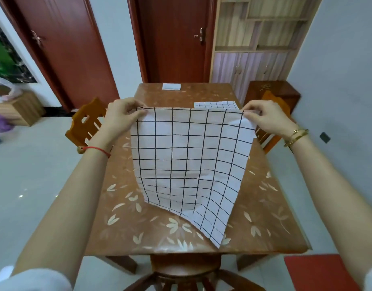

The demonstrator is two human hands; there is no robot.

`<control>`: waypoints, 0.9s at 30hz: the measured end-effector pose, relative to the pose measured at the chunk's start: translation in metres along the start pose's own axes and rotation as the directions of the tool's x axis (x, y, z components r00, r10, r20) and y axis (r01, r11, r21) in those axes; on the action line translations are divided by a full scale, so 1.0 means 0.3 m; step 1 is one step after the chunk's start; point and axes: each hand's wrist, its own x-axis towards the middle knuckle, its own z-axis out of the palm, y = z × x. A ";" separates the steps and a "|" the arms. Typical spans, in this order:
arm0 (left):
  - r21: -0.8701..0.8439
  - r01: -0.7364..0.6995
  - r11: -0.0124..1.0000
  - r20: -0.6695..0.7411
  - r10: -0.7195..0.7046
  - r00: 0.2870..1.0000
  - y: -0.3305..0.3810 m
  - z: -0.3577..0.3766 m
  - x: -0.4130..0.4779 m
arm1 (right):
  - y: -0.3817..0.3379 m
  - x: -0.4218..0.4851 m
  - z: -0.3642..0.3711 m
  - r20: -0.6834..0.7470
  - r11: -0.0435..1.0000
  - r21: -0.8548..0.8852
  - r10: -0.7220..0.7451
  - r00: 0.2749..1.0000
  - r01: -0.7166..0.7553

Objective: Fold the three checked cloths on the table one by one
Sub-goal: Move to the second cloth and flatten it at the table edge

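Above the bench point(126, 232), left hand point(121, 116) and right hand point(264, 118) pinch the checked cloth point(189, 160) by its top corners, fingers point(137, 112) closed on fabric. Advice: hold the edge taut and lower evenly.

No readable text, label, brand, number or sign is showing anywhere; the cloths are showing only plain grid lines.

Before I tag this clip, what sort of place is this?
Probably a home dining room: a wooden table with a leaf-patterned cover, wooden chairs drawn up to it, and red-brown interior doors beside a shelf cabinet behind.
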 end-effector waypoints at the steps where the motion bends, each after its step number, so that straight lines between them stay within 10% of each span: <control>1: 0.002 0.010 1.000 -0.013 -0.010 1.000 -0.005 0.020 0.004 | 0.018 0.006 0.010 -0.018 1.000 -0.019 0.018 1.000 -0.019; 27: -0.166 0.425 0.890 0.028 -0.427 0.904 -0.471 0.545 -0.044 | 0.350 0.193 0.647 -0.074 0.908 0.159 0.402 0.912 -0.388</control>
